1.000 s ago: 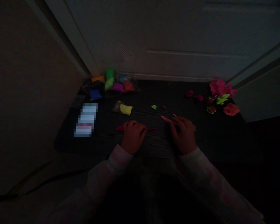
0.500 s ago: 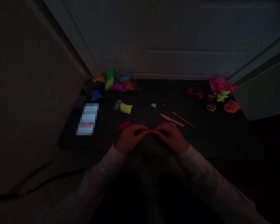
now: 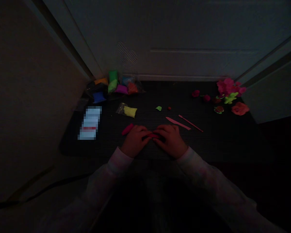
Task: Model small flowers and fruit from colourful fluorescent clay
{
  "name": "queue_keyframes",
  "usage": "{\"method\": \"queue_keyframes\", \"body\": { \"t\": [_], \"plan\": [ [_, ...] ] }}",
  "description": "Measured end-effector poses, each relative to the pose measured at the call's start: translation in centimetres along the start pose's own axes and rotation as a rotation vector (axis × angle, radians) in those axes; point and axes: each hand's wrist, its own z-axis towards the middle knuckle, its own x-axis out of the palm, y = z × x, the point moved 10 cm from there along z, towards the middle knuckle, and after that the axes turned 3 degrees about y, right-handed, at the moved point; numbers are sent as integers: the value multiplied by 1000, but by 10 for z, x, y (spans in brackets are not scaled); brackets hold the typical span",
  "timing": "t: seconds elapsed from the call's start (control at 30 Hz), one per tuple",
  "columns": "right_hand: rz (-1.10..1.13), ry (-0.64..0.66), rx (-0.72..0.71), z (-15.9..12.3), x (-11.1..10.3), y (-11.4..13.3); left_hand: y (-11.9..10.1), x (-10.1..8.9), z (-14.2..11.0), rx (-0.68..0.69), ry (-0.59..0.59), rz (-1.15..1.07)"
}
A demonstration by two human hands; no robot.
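Pinching a small, soft-looking strip of red-pink clay [image 3: 153, 135] at the near middle of the dark wood-grained tabletop [image 3: 220, 139], with the thumb and fingers of both the left hand [image 3: 135, 140] and right hand [image 3: 171, 140] clamped on it, fingertips close together. Lying just beyond the left hand: a rounded pink clay piece [image 3: 127, 129]. Resting beyond the right hand: a pink plastic knife-shaped tool [image 3: 178, 123] and a thin pink rod [image 3: 190, 123], side by side. Lying farther back: a yellow clay packet [image 3: 130, 112], a flat light-green piece [image 3: 158, 108] and a tiny red ball [image 3: 169, 108].
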Motion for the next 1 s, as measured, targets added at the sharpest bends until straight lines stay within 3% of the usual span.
{"method": "queue_keyframes", "body": {
  "t": [1.0],
  "plan": [
    [50,0,39,1,1,-7,9,-2,-1,-9,19,-62]
  ]
}}
